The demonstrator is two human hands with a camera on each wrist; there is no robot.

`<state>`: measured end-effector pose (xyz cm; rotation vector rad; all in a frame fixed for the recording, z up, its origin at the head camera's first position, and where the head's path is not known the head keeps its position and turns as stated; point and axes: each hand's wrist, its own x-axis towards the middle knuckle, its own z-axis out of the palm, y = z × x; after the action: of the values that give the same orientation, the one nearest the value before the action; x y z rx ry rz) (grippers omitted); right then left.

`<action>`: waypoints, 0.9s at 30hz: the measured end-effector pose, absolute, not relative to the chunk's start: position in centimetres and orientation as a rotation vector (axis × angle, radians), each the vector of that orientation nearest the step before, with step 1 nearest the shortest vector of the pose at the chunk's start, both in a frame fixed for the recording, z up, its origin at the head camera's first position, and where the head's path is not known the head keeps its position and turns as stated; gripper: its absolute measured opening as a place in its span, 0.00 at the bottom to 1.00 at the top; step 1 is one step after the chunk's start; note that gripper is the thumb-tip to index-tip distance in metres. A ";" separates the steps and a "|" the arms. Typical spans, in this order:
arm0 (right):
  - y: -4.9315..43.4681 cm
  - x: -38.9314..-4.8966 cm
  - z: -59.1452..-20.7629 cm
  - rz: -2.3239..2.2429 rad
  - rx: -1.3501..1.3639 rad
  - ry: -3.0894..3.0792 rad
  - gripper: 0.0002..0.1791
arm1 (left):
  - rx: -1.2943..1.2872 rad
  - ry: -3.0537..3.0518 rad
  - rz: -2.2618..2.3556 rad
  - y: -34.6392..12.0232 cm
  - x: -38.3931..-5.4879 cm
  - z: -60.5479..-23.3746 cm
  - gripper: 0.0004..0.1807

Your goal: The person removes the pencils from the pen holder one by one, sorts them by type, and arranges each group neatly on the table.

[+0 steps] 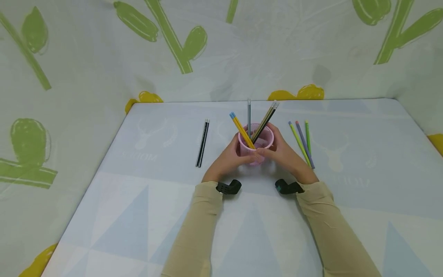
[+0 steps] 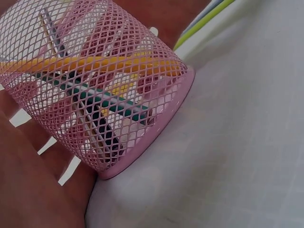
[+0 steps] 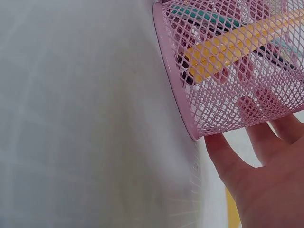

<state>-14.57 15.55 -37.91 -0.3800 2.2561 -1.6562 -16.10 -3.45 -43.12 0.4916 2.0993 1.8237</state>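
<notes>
Both hands hold a pink mesh pencil cup (image 1: 264,139) between them at the middle of the table. My left hand (image 1: 226,159) grips its left side and my right hand (image 1: 285,154) its right side, thumbs in front near the rim. Out of the cup lean yellow pencils (image 1: 242,130), an upright grey pencil (image 1: 249,117), a black pencil (image 1: 267,125) and a gold-brown one beside it. Through the mesh in the left wrist view a teal pencil (image 2: 104,99) shows. Fingers wrap around the mesh wall in both wrist views, close to the cup's base.
Two black pencils (image 1: 202,143) lie side by side left of the cup. To the right lie a lime pencil (image 1: 299,143), a purple pencil (image 1: 304,141) and a green pencil (image 1: 307,134). The patterned table (image 1: 121,215) meets a curtain (image 1: 242,69) with plant prints at its back edge.
</notes>
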 end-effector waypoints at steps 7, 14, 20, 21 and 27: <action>15.6 -14.6 -37.9 -1.655 -0.387 2.260 0.44 | 0.435 2.214 1.760 -3.4 -16.0 -42.8 0.31; 16.0 -15.5 -39.4 -1.681 -0.388 2.258 0.45 | 0.292 2.366 1.876 -2.4 -16.1 -42.9 0.33; 16.4 -16.3 -41.0 -1.690 -0.384 2.267 0.46 | 0.255 2.469 2.058 -1.8 -15.9 -42.8 0.29; 16.3 -16.2 -40.9 -1.687 -0.381 2.270 0.46 | 0.265 2.486 2.090 -1.8 -15.8 -42.7 0.27; 16.0 -15.6 -39.5 -1.681 -0.385 2.259 0.46 | 0.291 2.518 2.154 -1.8 -15.2 -41.5 0.19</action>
<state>-15.58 16.00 -39.50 -0.3850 2.2585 -1.6805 -15.16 -1.77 -41.51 0.2909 2.5176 2.1537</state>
